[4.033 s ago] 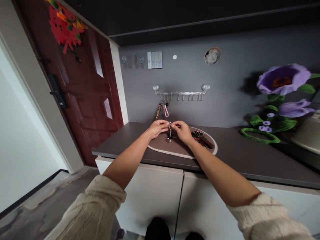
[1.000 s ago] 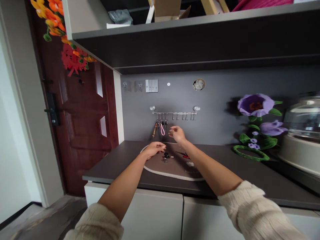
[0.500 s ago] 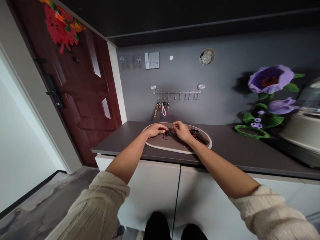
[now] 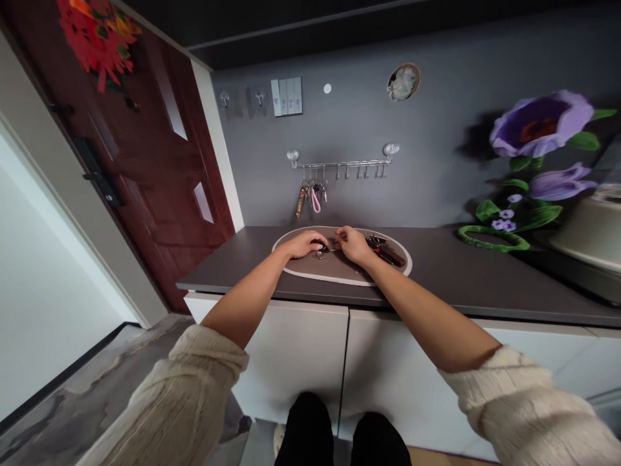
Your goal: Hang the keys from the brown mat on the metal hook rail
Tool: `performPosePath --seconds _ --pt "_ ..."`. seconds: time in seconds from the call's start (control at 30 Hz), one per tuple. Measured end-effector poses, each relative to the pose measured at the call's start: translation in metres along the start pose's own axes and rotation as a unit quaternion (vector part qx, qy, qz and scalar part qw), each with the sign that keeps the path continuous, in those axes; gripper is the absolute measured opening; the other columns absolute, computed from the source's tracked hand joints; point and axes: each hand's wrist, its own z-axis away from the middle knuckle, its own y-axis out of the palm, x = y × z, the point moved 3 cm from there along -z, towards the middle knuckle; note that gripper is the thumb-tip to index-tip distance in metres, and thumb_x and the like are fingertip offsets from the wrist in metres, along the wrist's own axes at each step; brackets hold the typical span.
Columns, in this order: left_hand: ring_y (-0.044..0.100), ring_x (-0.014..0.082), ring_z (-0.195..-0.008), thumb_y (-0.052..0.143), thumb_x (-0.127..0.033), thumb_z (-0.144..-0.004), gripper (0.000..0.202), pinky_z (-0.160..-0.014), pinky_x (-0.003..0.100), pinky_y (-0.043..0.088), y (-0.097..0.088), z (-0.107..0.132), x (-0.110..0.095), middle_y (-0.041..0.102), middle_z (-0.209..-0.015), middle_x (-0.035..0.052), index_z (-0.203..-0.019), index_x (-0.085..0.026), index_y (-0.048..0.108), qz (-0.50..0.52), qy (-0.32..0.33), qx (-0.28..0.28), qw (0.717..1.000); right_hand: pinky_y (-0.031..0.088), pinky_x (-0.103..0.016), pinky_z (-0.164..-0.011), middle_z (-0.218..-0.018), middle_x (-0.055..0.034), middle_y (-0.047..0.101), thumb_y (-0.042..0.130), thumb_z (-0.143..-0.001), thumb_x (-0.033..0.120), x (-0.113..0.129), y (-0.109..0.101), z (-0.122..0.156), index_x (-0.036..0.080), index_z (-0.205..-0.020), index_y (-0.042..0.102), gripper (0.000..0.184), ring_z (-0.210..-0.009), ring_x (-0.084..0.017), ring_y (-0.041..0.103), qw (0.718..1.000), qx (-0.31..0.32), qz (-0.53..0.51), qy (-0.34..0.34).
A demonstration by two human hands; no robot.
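On an oval brown mat [image 4: 334,273] with a pale rim, my left hand [image 4: 305,244] has its fingers closed over a small black key fob [image 4: 320,246]. A metal key ring [image 4: 319,255] lies just below that fob. My right hand [image 4: 354,246] is close by on the right, thumb and fingertips pinched together. A thin shiny bit shows between the two hands, but its kind is too small to tell. Beside my right hand lies a pile of keys and dark holders [image 4: 387,251] with a touch of red, partly covered by the wrist.
Above the mat, a clear hook rail [image 4: 342,164] carries several keys [image 4: 313,196], one with a pink loop. Purple fabric flowers [image 4: 541,129] and a beige appliance [image 4: 589,226] stand right. White switches [image 4: 287,97] are on the wall, a dark red door [image 4: 145,162] at left.
The view has tilted down slightly. My left fingers have closed further over the black fob, and my right hand stays pinched nearly in the same place.
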Motion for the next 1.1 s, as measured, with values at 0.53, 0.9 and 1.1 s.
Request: performPosePath --seconds 0.53,0.9,1.1 --pt "0.053 0.0104 -0.067 0.058 -0.022 -0.067 0.013 -0.071 0.025 0.040 -0.008 0.001 0.015 0.062 -0.071 0.0019 -0.074 -0.011 0.062 0.065 -0.111 -0.132 0.983 0.041 -0.021 -0.063 -0.068 -0.0011 0.059 0.053 -0.070 0.004 0.007 -0.002 0.005 0.015 -0.081 0.055 0.016 -0.052 -0.007 0.051 1.000 0.002 -0.016 0.023" --pt "0.050 0.0082 -0.061 0.065 -0.028 -0.060 0.023 -0.067 0.026 0.039 -0.011 0.002 0.010 0.061 -0.068 0.0024 -0.075 -0.011 0.061 0.251 -0.142 -0.214 0.933 0.042 -0.024 -0.069 -0.074 -0.0033 0.062 0.048 -0.074 0.013 0.014 -0.001 0.008 0.013 -0.090 0.055 0.017 -0.062 -0.010 0.056 0.992 0.025 0.115 -0.035" --pt "0.049 0.0069 -0.059 0.068 -0.029 -0.057 0.026 -0.063 0.024 0.038 -0.009 0.001 0.012 0.061 -0.070 0.0023 -0.076 -0.011 0.063 0.304 -0.149 -0.218 0.915 0.041 -0.025 -0.070 -0.075 -0.0018 0.062 0.050 -0.074 0.022 0.021 0.002 0.011 0.015 -0.082 0.058 0.014 -0.067 -0.011 0.055 0.991 0.026 0.077 -0.103"
